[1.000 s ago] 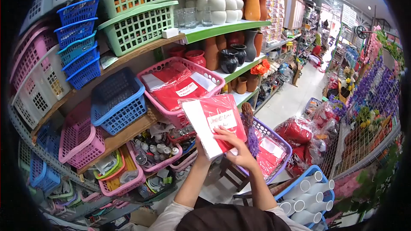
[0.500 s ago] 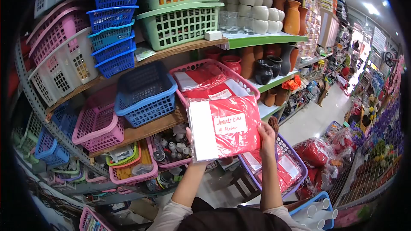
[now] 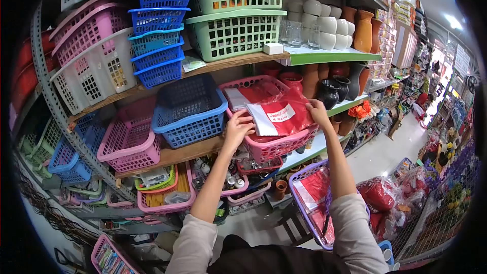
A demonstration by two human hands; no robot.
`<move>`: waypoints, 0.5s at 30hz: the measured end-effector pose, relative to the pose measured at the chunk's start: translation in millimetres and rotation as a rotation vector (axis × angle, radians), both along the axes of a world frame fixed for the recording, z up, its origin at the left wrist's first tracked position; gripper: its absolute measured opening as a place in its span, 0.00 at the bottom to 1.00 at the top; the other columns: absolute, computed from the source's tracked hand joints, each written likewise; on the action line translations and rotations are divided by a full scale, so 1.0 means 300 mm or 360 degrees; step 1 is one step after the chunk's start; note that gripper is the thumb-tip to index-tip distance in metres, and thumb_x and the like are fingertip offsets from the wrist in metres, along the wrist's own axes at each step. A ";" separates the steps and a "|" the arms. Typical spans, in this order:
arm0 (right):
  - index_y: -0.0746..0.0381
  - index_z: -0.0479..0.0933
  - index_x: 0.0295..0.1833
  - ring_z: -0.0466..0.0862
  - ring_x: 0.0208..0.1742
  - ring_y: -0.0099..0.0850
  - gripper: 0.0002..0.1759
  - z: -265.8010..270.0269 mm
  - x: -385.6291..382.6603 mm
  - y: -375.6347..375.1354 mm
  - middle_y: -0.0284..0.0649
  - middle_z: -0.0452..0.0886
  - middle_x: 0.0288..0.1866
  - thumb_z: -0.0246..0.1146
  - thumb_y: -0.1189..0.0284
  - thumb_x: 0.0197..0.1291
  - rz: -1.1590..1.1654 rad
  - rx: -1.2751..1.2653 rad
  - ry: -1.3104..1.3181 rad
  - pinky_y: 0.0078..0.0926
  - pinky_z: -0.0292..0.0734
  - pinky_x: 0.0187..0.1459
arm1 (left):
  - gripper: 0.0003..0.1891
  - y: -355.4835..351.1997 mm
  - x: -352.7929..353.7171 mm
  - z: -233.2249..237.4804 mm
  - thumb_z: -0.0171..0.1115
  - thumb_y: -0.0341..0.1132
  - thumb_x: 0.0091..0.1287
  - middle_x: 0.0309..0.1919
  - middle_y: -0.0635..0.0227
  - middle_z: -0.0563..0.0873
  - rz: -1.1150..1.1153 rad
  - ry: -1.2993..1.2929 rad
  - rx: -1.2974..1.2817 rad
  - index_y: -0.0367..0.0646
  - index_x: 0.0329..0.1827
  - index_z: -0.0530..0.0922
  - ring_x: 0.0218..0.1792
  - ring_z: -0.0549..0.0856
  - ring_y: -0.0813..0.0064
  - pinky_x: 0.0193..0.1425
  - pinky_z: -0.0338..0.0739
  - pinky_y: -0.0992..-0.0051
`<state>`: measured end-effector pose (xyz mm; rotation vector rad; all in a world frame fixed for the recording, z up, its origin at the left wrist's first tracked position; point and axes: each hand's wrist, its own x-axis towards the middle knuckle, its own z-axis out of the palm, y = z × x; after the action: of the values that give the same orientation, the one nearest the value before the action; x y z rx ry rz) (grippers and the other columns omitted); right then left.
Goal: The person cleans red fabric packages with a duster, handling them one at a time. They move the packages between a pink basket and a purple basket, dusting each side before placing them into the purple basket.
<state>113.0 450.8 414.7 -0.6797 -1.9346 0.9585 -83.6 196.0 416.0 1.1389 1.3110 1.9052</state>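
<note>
A plastic-wrapped packet of folded red and white cloth (image 3: 299, 123), with a handwritten white label, lies tilted on top of the pink basket (image 3: 276, 151). My right hand (image 3: 318, 113) pinches the clear wrapping at the packet's right corner. At the white left edge is my left hand (image 3: 238, 129), its fingers spread and bent lightly against the packet. Beneath and behind it, another red and white packet (image 3: 253, 93) sits in the same basket. The thumb of my left hand is mostly hidden.
A blue basket (image 3: 190, 132) and another pink basket (image 3: 129, 147) stand left on the shelf. Green baskets (image 3: 236, 33) and white pots (image 3: 324, 33) are above. Black vases (image 3: 329, 93) stand close to my right hand. Below, a purple basket (image 3: 299, 172) holds more red packets.
The packet has moved away from me and down onto the pink basket. My left hand has shifted from under the packet to its left edge; my view has turned slightly left.
</note>
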 end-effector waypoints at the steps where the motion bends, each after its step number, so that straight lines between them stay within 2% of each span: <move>1: 0.71 0.74 0.47 0.82 0.39 0.37 0.16 0.001 -0.020 -0.005 0.52 0.81 0.36 0.59 0.71 0.56 -0.0182 0.0203 -0.0180 0.29 0.74 0.41 | 0.21 0.011 -0.009 0.001 0.58 0.24 0.57 0.43 0.59 0.81 0.0180 0.0389 -0.0008 0.37 0.56 0.71 0.39 0.82 0.75 0.37 0.79 0.78; 2: 0.69 0.75 0.47 0.81 0.42 0.44 0.17 -0.002 -0.029 -0.013 0.54 0.80 0.39 0.58 0.70 0.56 -0.0233 0.0322 -0.0289 0.33 0.73 0.43 | 0.15 0.017 -0.017 -0.002 0.59 0.27 0.55 0.39 0.62 0.84 0.0539 0.0891 -0.0150 0.41 0.46 0.79 0.38 0.82 0.74 0.38 0.77 0.75; 4: 0.68 0.75 0.48 0.80 0.42 0.46 0.18 0.001 -0.049 -0.031 0.55 0.80 0.38 0.58 0.70 0.54 -0.0210 0.0404 -0.0449 0.36 0.73 0.44 | 0.12 0.016 -0.004 0.013 0.59 0.33 0.55 0.38 0.64 0.84 0.0668 0.1186 -0.0155 0.48 0.42 0.82 0.41 0.82 0.69 0.45 0.74 0.70; 5: 0.68 0.75 0.48 0.80 0.42 0.46 0.18 0.010 -0.058 -0.032 0.55 0.80 0.38 0.58 0.70 0.54 -0.0202 0.0410 -0.0444 0.36 0.73 0.44 | 0.11 0.013 0.002 0.018 0.59 0.37 0.56 0.38 0.64 0.84 0.0602 0.1271 -0.0281 0.50 0.41 0.82 0.43 0.81 0.66 0.50 0.70 0.68; 6: 0.68 0.74 0.49 0.80 0.43 0.46 0.19 0.015 -0.066 -0.029 0.55 0.79 0.40 0.58 0.69 0.52 -0.0208 0.0466 -0.0743 0.37 0.73 0.45 | 0.11 0.005 0.012 0.031 0.58 0.40 0.57 0.38 0.64 0.84 0.0533 0.1353 -0.0410 0.51 0.40 0.83 0.45 0.79 0.64 0.55 0.67 0.66; 7: 0.67 0.74 0.49 0.79 0.44 0.47 0.21 0.016 -0.072 -0.027 0.55 0.78 0.43 0.59 0.69 0.49 -0.0214 0.0519 -0.1046 0.39 0.73 0.46 | 0.13 0.019 0.000 0.014 0.56 0.44 0.58 0.39 0.65 0.84 0.0469 0.1572 -0.0394 0.51 0.40 0.83 0.47 0.78 0.66 0.62 0.59 0.63; 8: 0.67 0.74 0.49 0.79 0.44 0.47 0.21 0.006 -0.076 -0.031 0.55 0.78 0.43 0.59 0.69 0.49 -0.0208 0.0520 -0.1047 0.39 0.73 0.46 | 0.13 0.028 -0.002 -0.009 0.56 0.44 0.58 0.39 0.65 0.84 0.0473 0.1570 -0.0398 0.51 0.40 0.83 0.47 0.78 0.66 0.62 0.59 0.63; 10: 0.66 0.74 0.48 0.77 0.47 0.47 0.22 -0.015 -0.082 -0.053 0.55 0.75 0.48 0.59 0.69 0.45 -0.0412 0.0769 -0.0963 0.41 0.73 0.47 | 0.14 0.028 0.013 -0.035 0.55 0.45 0.58 0.39 0.65 0.83 0.0665 0.1857 -0.0314 0.50 0.39 0.83 0.48 0.77 0.65 0.65 0.54 0.61; 11: 0.66 0.74 0.48 0.77 0.47 0.47 0.22 -0.014 -0.084 -0.055 0.55 0.75 0.48 0.59 0.69 0.45 -0.0413 0.0768 -0.0959 0.41 0.73 0.47 | 0.15 0.028 0.011 -0.041 0.54 0.47 0.59 0.39 0.65 0.83 0.0620 0.1806 -0.0389 0.49 0.37 0.83 0.48 0.76 0.65 0.67 0.51 0.61; 15: 0.66 0.74 0.44 0.75 0.48 0.50 0.20 -0.046 -0.094 -0.030 0.53 0.72 0.50 0.58 0.68 0.43 -0.0399 0.1074 -0.1019 0.42 0.73 0.48 | 0.15 0.029 0.012 -0.042 0.54 0.47 0.59 0.38 0.66 0.83 0.0651 0.1893 -0.0523 0.48 0.34 0.84 0.47 0.76 0.65 0.66 0.51 0.59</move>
<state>85.0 441.7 401.1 -0.8455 -2.4434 -0.1244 -80.1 204.8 403.4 2.0272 2.4936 1.0506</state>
